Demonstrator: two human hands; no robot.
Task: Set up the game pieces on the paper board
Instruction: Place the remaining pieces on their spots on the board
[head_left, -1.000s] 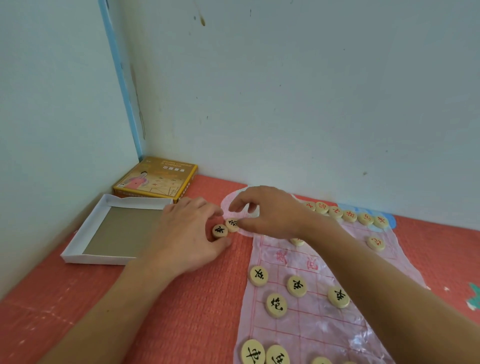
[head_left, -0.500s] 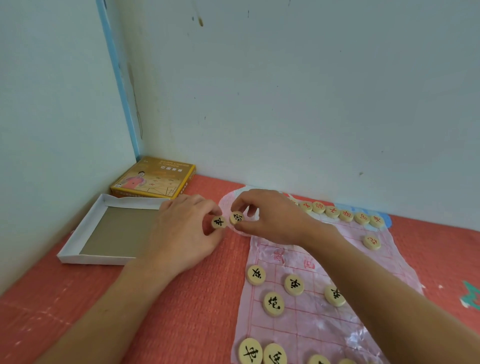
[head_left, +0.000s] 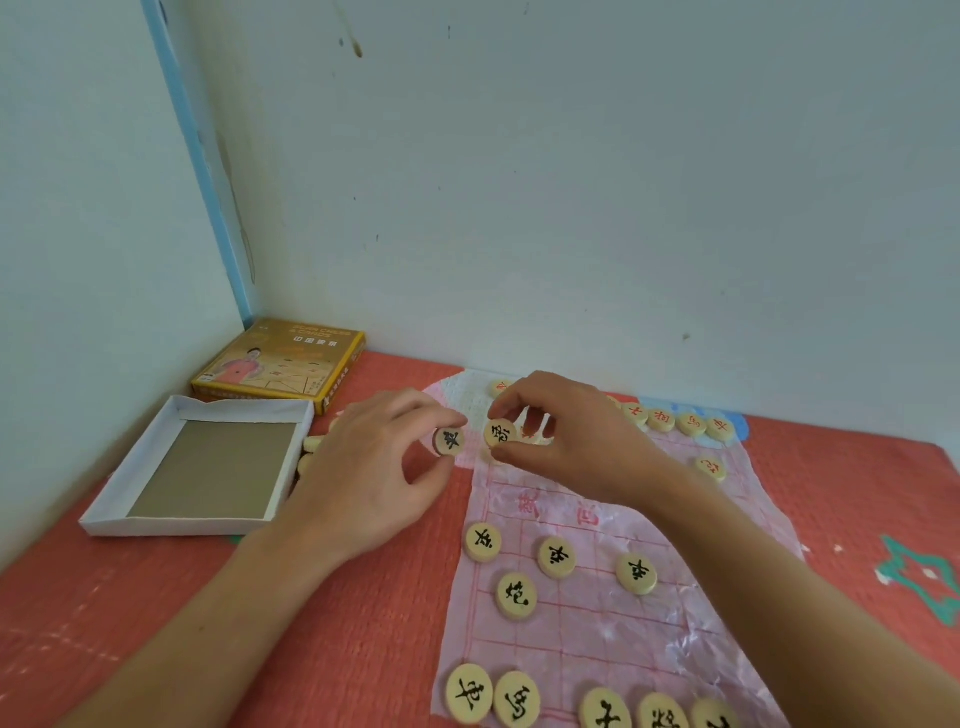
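One piece (head_left: 449, 440) is pinched in the left hand (head_left: 374, 467), another piece (head_left: 500, 433) in the right hand (head_left: 566, 441) — both near the paper board's (head_left: 597, 623) far left corner. A drop could knock placed pieces (head_left: 556, 557) crooked.

A red mat (head_left: 337, 623) covers the surface in a corner between two pale walls, one at the back (head_left: 571, 182) and one at the left (head_left: 93, 234). A blue strip (head_left: 201, 171) runs down the corner. A yellow box (head_left: 280, 364) printed with a figure lies flat in the corner. Just in front of it sits a shallow white tray (head_left: 213, 467) with a grey base. A teal shape (head_left: 894, 550) marks the mat at far right.
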